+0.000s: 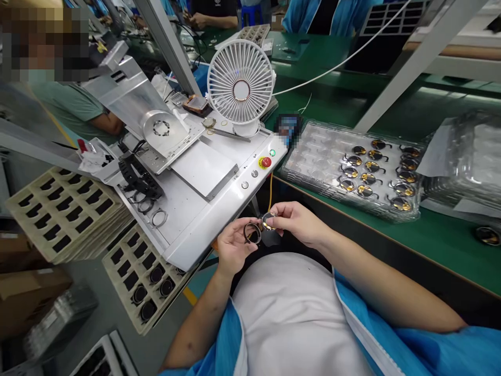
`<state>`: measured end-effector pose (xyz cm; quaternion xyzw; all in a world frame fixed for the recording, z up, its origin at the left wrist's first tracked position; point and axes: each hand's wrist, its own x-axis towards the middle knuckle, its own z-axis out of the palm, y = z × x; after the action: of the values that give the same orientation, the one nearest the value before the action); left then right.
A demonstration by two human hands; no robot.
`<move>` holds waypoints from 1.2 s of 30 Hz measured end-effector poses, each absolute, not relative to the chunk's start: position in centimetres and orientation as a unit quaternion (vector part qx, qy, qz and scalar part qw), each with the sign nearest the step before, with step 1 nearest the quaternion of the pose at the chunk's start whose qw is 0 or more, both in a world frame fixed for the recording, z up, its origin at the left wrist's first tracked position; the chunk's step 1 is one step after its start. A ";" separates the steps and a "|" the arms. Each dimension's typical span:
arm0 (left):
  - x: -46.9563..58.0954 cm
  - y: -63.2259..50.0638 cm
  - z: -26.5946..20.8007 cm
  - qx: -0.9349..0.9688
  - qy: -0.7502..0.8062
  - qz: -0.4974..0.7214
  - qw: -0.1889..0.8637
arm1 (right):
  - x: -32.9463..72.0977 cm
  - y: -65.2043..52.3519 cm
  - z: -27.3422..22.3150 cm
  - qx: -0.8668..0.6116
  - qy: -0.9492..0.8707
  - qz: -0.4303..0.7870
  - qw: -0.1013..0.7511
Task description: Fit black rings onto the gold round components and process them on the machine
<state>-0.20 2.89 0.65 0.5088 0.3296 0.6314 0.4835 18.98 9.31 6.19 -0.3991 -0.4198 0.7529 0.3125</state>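
My left hand (235, 244) is closed round a dark metal watch case ring (252, 234), its round opening tilted toward me. Close beside it, my right hand (294, 222) pinches a small round watch display (268, 221) with black and gold-coloured parts. The two pieces are held almost side by side in front of my body, and whether they touch I cannot tell. Several similar round displays (368, 178) with short black tails lie in a clear plastic tray (313, 167) on the right.
A white machine (219, 203) with a red button (266, 162) and a fan (241, 91) stands ahead. Beige trays (113, 292) are at the left, some slots holding round cases. More clear trays (465, 162) are stacked at the right. Other people sit beyond.
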 end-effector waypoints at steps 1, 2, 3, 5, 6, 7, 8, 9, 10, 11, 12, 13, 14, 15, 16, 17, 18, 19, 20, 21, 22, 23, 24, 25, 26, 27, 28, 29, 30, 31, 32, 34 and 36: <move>0.0 2.9 0.4 0.476 0.323 0.650 0.496 | 18.8 9.1 6.4 -0.401 -0.415 0.763 0.293; 0.1 2.9 0.2 0.453 0.320 0.662 0.505 | 18.6 8.9 6.7 -0.402 -0.404 0.774 0.276; 0.2 2.9 -0.1 0.439 0.319 0.667 0.511 | 18.4 8.7 6.9 -0.404 -0.388 0.786 0.262; 0.3 2.8 -0.5 0.427 0.323 0.667 0.518 | 17.8 8.3 7.2 -0.405 -0.355 0.806 0.245; 0.2 2.8 -0.7 0.425 0.326 0.666 0.519 | 17.5 8.1 7.4 -0.407 -0.345 0.810 0.243; 0.2 2.7 -0.9 0.425 0.330 0.665 0.518 | 17.2 7.9 7.5 -0.410 -0.343 0.809 0.245; 0.1 2.7 -1.1 0.426 0.333 0.666 0.514 | 16.9 7.7 7.5 -0.414 -0.347 0.804 0.251; 0.1 2.6 -1.2 0.427 0.338 0.667 0.509 | 16.7 7.6 7.6 -0.418 -0.355 0.795 0.260; 0.0 2.5 -1.2 0.429 0.342 0.667 0.504 | 16.5 7.4 7.7 -0.424 -0.365 0.784 0.270; -0.1 2.5 -1.3 0.431 0.346 0.668 0.498 | 16.3 7.3 7.7 -0.429 -0.374 0.773 0.280; -0.1 2.4 -1.4 0.435 0.347 0.670 0.492 | 16.1 7.2 7.8 -0.433 -0.381 0.765 0.288; -0.1 2.4 -1.4 0.440 0.347 0.671 0.486 | 16.0 7.1 7.9 -0.435 -0.387 0.758 0.294; -0.2 2.3 -1.4 0.445 0.348 0.671 0.480 | 15.8 7.1 8.0 -0.437 -0.391 0.753 0.298; -0.2 2.3 -1.5 0.450 0.351 0.671 0.473 | 15.8 7.1 8.1 -0.438 -0.396 0.749 0.301; -0.3 2.3 -1.6 0.455 0.360 0.668 0.467 | 15.7 7.1 8.3 -0.438 -0.400 0.747 0.301; -0.3 2.2 -1.7 0.457 0.373 0.663 0.461 | 15.7 7.1 8.4 -0.439 -0.407 0.743 0.299; -0.4 2.2 -1.7 0.458 0.388 0.657 0.456 | 15.7 7.1 8.5 -0.442 -0.416 0.738 0.295; -0.5 2.2 -1.8 0.458 0.403 0.651 0.452 | 15.8 7.2 8.6 -0.445 -0.425 0.733 0.290; -0.5 2.1 -1.9 0.457 0.414 0.647 0.448 | 15.8 7.2 8.6 -0.447 -0.432 0.729 0.286; -0.6 2.1 -1.9 0.457 0.421 0.645 0.445 | 15.8 7.2 8.7 -0.449 -0.434 0.727 0.284; -0.6 2.1 -2.0 0.457 0.425 0.644 0.442 | 15.8 7.2 8.7 -0.449 -0.431 0.729 0.285; -0.6 2.1 -2.0 0.459 0.425 0.645 0.439 | 15.8 7.2 8.7 -0.448 -0.424 0.733 0.287; -0.6 2.1 -2.0 0.462 0.422 0.646 0.437 | 15.7 7.1 8.7 -0.445 -0.417 0.737 0.291; -0.6 2.1 -2.0 0.465 0.416 0.648 0.436 | 15.7 7.1 8.6 -0.443 -0.410 0.741 0.294; -0.5 2.1 -2.0 0.468 0.409 0.651 0.436 | 15.6 7.1 8.6 -0.440 -0.407 0.743 0.298; -0.5 2.1 -2.0 0.471 0.401 0.654 0.436 | 15.6 7.0 8.6 -0.437 -0.406 0.744 0.302; -0.4 2.2 -1.9 0.474 0.393 0.657 0.436 | 15.6 7.0 8.5 -0.434 -0.407 0.743 0.305; -0.4 2.2 -1.9 0.477 0.384 0.660 0.435 | 15.6 7.0 8.5 -0.432 -0.407 0.743 0.307; -0.3 2.2 -1.8 0.481 0.375 0.663 0.434 | 15.6 7.0 8.4 -0.431 -0.408 0.744 0.308; -0.3 2.2 -1.7 0.486 0.368 0.664 0.433 | 15.6 7.0 8.3 -0.429 -0.407 0.746 0.307; -0.2 2.3 -1.7 0.491 0.364 0.664 0.431 | 15.6 7.1 8.3 -0.427 -0.404 0.749 0.306; -0.3 2.2 -1.6 0.496 0.370 0.660 0.426 | 15.7 7.1 8.1 -0.419 -0.397 0.759 0.301; -0.3 2.2 -1.7 0.491 0.390 0.655 0.423 | 15.7 7.1 7.9 -0.415 -0.400 0.762 0.297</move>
<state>-0.31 2.18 -1.66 0.4905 0.3896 0.6548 0.4229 15.66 7.06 7.89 -0.4147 -0.3997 0.7617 0.2967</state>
